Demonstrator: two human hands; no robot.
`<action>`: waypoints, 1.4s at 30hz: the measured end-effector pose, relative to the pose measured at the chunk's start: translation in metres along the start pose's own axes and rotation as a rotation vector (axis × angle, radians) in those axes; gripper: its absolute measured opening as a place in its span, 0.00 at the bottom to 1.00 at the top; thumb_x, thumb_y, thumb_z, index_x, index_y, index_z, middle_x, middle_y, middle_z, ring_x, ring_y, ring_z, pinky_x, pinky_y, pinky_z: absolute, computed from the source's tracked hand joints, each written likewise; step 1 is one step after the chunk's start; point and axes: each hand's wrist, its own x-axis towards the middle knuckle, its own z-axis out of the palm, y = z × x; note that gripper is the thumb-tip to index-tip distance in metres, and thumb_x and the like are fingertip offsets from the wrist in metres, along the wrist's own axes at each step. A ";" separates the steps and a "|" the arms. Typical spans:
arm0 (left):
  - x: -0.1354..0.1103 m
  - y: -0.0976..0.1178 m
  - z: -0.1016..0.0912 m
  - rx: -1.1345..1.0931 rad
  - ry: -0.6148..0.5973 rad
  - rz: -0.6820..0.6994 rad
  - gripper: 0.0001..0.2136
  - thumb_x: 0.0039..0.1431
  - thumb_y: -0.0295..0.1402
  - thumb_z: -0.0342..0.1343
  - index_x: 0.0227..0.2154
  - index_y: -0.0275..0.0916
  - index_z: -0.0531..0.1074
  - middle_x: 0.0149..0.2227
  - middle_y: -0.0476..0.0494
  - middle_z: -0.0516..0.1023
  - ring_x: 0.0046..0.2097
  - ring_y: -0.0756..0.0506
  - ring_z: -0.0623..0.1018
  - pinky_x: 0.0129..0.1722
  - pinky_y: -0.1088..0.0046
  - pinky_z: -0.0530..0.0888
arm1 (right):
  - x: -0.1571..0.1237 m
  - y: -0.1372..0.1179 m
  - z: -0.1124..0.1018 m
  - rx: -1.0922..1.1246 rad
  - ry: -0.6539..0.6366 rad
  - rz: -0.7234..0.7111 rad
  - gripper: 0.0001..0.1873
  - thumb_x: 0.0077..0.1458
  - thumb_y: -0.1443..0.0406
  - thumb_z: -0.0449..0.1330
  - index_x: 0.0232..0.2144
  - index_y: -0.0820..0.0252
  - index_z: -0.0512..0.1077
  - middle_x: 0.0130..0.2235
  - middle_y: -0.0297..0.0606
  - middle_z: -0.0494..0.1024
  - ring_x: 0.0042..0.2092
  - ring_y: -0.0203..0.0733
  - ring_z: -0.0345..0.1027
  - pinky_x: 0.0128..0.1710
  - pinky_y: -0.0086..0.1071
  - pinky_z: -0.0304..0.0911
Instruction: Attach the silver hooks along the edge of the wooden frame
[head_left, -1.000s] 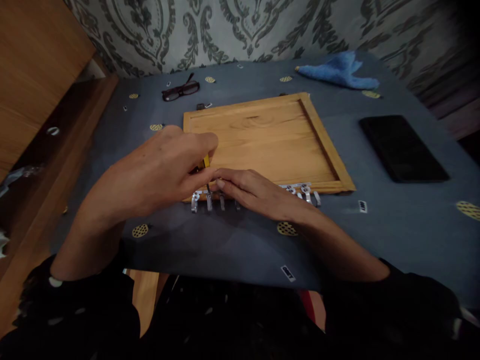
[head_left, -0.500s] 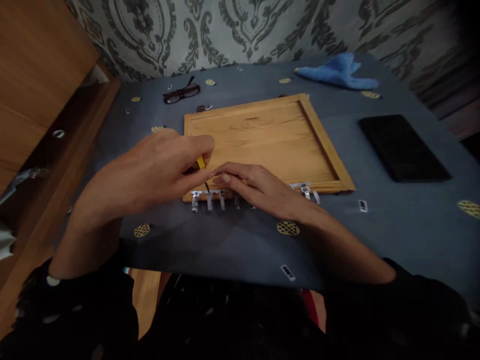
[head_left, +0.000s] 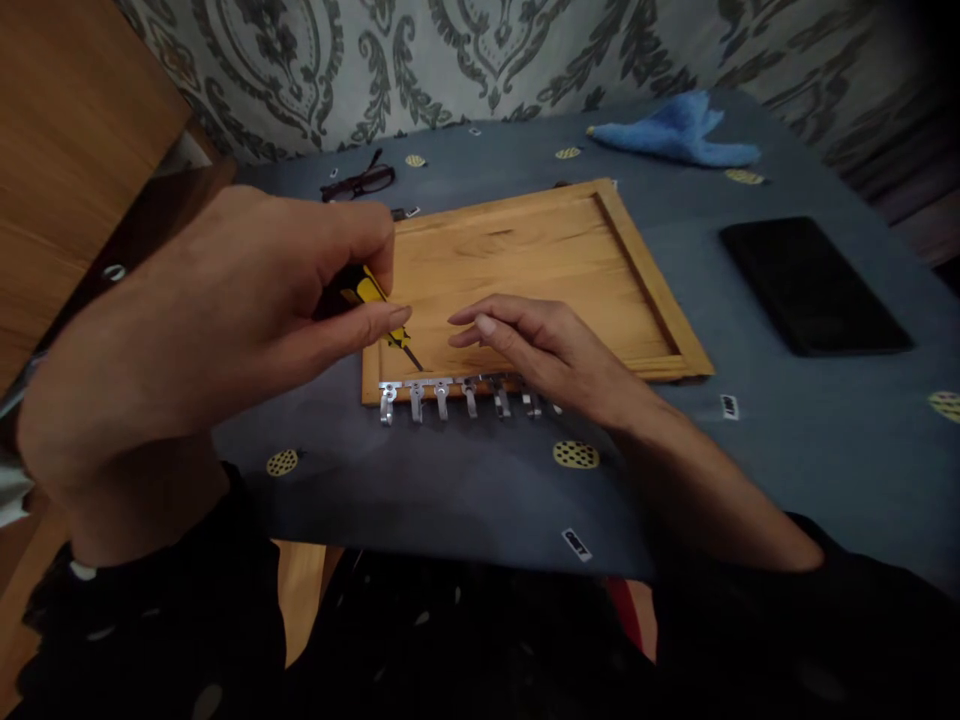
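My left hand (head_left: 225, 310) is closed around the yellow and black handle of a screwdriver (head_left: 373, 292). Its metal tip slants down toward the front rim of a shallow wooden framed panel (head_left: 510, 265), slightly above the row of hooks. A silver metal strip of several hooks (head_left: 441, 393) runs along that rim, with the hooks hanging toward me. My right hand (head_left: 551, 350) hovers over the front part of the panel, its fingers stretched out and the thumb close beside them; I see nothing held there. It hides the right part of the hook strip.
Eyeglasses (head_left: 364, 183) lie at the back left of the cloth-covered table (head_left: 465, 490). A blue cloth bird-like object (head_left: 675, 135) rests at the back right, and a black phone or tablet (head_left: 814, 285) on the right. A wooden cabinet (head_left: 75, 130) stands along the left side.
My left hand has lifted up and left with the screwdriver, whose tip has come away from the hooks. My right hand has moved right and up, uncovering more hooks.
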 end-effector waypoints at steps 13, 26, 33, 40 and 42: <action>0.001 -0.001 0.008 -0.060 -0.123 -0.055 0.14 0.68 0.43 0.47 0.32 0.40 0.71 0.19 0.56 0.63 0.21 0.53 0.62 0.27 0.72 0.55 | -0.001 0.000 0.000 -0.030 -0.047 0.017 0.20 0.71 0.55 0.53 0.49 0.62 0.78 0.43 0.44 0.86 0.47 0.46 0.81 0.45 0.36 0.71; 0.004 0.001 0.014 -0.025 -0.166 -0.058 0.10 0.68 0.40 0.48 0.32 0.42 0.68 0.20 0.54 0.63 0.23 0.50 0.63 0.26 0.70 0.56 | -0.002 -0.001 0.000 -0.009 -0.075 0.039 0.20 0.71 0.54 0.53 0.50 0.61 0.78 0.42 0.44 0.86 0.47 0.47 0.81 0.46 0.38 0.72; 0.003 0.002 0.027 -0.012 -0.144 -0.054 0.11 0.70 0.41 0.50 0.31 0.43 0.64 0.22 0.53 0.65 0.24 0.50 0.63 0.26 0.70 0.55 | -0.001 -0.001 0.001 -0.067 -0.076 0.013 0.19 0.71 0.58 0.52 0.49 0.62 0.78 0.41 0.44 0.86 0.44 0.46 0.81 0.44 0.37 0.72; 0.003 0.005 0.027 -0.033 -0.188 -0.032 0.10 0.71 0.38 0.46 0.32 0.43 0.63 0.23 0.53 0.63 0.24 0.48 0.62 0.28 0.68 0.54 | -0.002 -0.001 0.002 -0.038 -0.096 0.025 0.19 0.71 0.57 0.53 0.49 0.62 0.78 0.42 0.45 0.86 0.46 0.46 0.82 0.45 0.37 0.73; 0.004 0.007 0.025 -0.029 -0.210 -0.044 0.11 0.71 0.38 0.44 0.33 0.43 0.63 0.25 0.52 0.66 0.25 0.48 0.64 0.29 0.67 0.55 | -0.002 -0.001 0.002 -0.027 -0.101 0.027 0.19 0.70 0.56 0.53 0.49 0.62 0.78 0.43 0.45 0.86 0.46 0.45 0.82 0.44 0.36 0.73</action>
